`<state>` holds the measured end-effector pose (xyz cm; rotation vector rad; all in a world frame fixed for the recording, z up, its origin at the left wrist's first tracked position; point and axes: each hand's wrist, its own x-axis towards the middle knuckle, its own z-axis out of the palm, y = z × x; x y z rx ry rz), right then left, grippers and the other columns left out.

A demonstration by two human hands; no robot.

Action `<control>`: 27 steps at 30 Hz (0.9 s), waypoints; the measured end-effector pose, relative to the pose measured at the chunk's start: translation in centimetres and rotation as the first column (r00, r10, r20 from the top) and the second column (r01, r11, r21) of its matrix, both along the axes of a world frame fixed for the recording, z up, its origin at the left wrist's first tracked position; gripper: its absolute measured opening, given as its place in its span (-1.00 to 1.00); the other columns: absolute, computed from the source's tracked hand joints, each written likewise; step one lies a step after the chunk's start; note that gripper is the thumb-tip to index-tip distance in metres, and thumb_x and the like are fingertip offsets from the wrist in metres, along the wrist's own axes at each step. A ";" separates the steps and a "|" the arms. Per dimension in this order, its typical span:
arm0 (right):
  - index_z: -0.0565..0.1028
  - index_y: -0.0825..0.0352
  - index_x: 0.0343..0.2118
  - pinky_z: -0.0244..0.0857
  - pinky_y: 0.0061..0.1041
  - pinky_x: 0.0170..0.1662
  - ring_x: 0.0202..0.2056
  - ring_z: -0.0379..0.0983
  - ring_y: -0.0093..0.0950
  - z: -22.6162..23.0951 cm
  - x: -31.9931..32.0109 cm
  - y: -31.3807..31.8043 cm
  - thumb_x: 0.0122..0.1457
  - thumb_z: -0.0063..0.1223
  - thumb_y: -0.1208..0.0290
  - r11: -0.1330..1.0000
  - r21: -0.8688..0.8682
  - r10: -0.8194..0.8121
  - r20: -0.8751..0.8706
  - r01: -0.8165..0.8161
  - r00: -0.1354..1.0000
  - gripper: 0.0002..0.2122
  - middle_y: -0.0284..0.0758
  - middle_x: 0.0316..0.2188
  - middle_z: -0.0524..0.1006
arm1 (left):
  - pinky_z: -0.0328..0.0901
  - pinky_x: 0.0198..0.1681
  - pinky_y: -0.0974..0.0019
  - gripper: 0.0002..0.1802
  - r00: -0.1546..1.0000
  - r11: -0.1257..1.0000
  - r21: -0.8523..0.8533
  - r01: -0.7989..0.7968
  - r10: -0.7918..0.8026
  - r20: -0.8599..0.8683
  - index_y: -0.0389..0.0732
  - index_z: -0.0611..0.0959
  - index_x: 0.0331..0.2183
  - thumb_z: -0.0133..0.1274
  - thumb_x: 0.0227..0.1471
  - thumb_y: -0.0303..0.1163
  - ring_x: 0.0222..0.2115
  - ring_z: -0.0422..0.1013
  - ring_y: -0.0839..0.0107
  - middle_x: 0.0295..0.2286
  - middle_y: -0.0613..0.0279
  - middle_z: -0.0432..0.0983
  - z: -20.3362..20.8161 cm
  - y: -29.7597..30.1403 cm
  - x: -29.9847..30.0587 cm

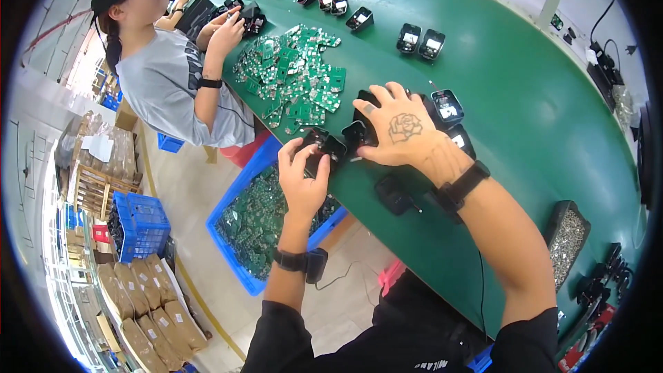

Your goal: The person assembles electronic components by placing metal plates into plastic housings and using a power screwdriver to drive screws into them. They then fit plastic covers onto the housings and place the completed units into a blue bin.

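My left hand [304,183] pinches a small black boxy device [321,144] between thumb and fingers, over the table's near edge. Just right of it, my right hand [399,124] arches over a group of black devices, its thumb and forefinger on either side of one black device [355,134]. The palm hides much of what lies under it. Beyond that hand stands a black device with a lit-looking glossy screen [447,106], and another [461,139] sits by the wrist. A black piece with a short cable [395,193] rests below the right hand.
Loose green circuit boards [293,72] are heaped on the green table [525,138]. A blue bin [238,262] of board scraps stands below its edge. A co-worker [179,62] handles black parts at far left. A tray of small metal parts [570,238] lies right. Black devices [420,41] line the far side.
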<state>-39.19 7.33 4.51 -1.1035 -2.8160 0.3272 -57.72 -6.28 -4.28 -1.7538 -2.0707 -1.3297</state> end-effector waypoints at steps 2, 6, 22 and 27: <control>0.42 0.20 0.07 0.29 -0.26 0.02 0.10 0.24 -0.16 -0.9 0.7 0.0 -0.12 0.26 0.10 0.999 0.031 0.025 -0.120 -0.021 0.993 -0.37 -0.17 0.06 0.36 | 0.30 -0.09 0.20 -0.61 0.961 0.992 -0.088 0.087 -0.060 0.268 -0.24 0.61 -0.17 0.25 -0.13 -0.42 -0.11 0.41 0.18 -0.13 0.07 0.46 -0.5 -0.4 -0.1; 0.45 0.22 0.01 0.22 -0.29 -0.05 0.00 0.29 -0.26 -1.6 2.0 -1.3 -0.12 0.23 0.15 0.991 0.137 0.018 -0.086 -0.006 0.996 -0.44 -0.25 -0.08 0.45 | 0.21 0.09 0.08 -0.29 0.944 0.995 -0.086 0.043 -0.012 0.330 -0.34 0.42 0.03 0.27 -0.19 -0.36 -0.02 0.33 0.04 -0.08 -0.02 0.42 0.5 -1.3 3.2; 0.55 0.31 -0.27 0.40 -0.30 -0.11 -0.11 0.40 -0.22 -3.1 4.5 -4.0 -0.10 0.11 0.31 0.992 0.079 -0.063 -0.382 0.101 0.922 -0.70 -0.21 -0.17 0.51 | -0.02 0.20 -0.25 0.28 0.973 0.964 -0.156 0.214 -0.225 -0.056 -0.20 0.29 0.18 0.49 -0.57 0.12 0.19 0.00 -0.24 0.17 -0.17 0.10 2.2 -1.6 10.0; 0.56 0.30 -0.27 0.42 -0.26 -0.12 -0.16 0.45 -0.23 -3.1 5.3 -2.8 -0.05 0.05 0.32 0.979 -0.086 -0.204 -0.481 0.186 0.853 -0.73 -0.21 -0.19 0.53 | 0.10 0.17 -0.06 0.14 0.979 0.975 -0.088 0.204 -0.205 -0.007 -0.23 0.40 0.09 0.52 -0.58 -0.04 0.10 0.18 -0.08 0.08 -0.09 0.25 2.8 1.2 10.7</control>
